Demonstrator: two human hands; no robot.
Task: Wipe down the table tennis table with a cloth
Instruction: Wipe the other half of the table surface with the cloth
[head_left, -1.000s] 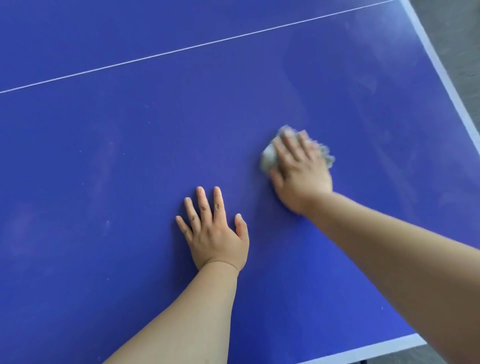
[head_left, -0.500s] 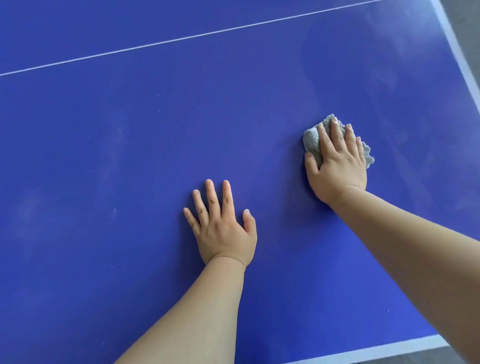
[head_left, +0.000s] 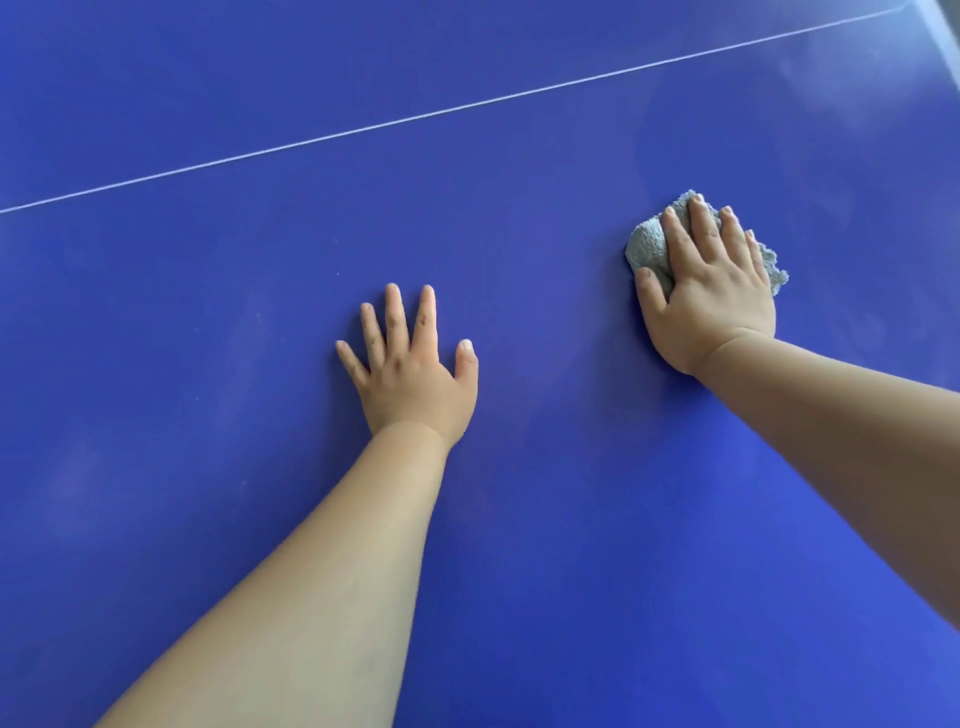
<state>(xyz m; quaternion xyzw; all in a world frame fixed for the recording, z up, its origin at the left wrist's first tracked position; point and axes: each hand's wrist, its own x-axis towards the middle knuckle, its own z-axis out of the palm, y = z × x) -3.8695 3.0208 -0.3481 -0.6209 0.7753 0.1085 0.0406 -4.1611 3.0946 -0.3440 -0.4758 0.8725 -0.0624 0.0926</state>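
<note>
Right grip (head_left: 711, 291) flat-fingered, pressing the wadded grey cloth (head_left: 647, 247) onto the blue counter (head_left: 208, 441), right side. Left grip (head_left: 415, 374) splayed flat, empty. Risk: cloth unpinched, could slip out mid-stroke.

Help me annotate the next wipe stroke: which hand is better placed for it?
Right. The right hand presses the grey cloth onto the table; the left hand lies flat on bare blue surface, holding nothing.
</note>
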